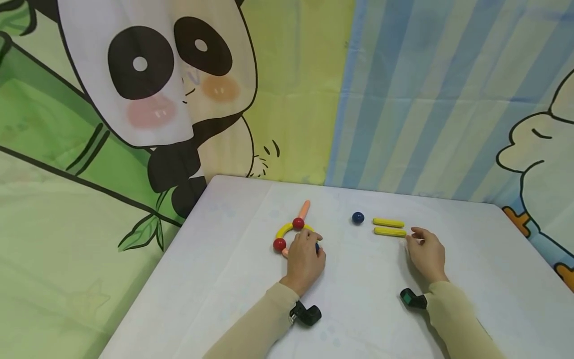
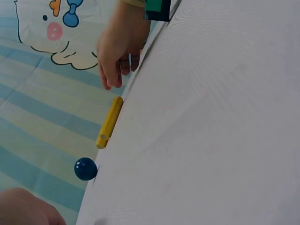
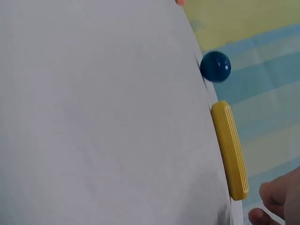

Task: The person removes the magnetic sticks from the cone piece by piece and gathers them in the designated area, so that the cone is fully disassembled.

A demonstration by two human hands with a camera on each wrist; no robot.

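Observation:
On the white table, a ring-shaped piece is built from curved yellow rods, red balls and a peach straight rod pointing outward at the far side. My left hand lies over its near right part, hiding much of it. Between the thumb and forefinger shows a blue ball, which they pinch. My right hand hovers with loosely curled fingers and nothing in them, by the right end of the nearer yellow straight rod. In the left wrist view, the left hand shows only at the corner.
A second yellow rod lies parallel behind the nearer one. A loose dark blue ball sits to their left. Behind the table's far edge hangs a printed cloth with a panda and stripes.

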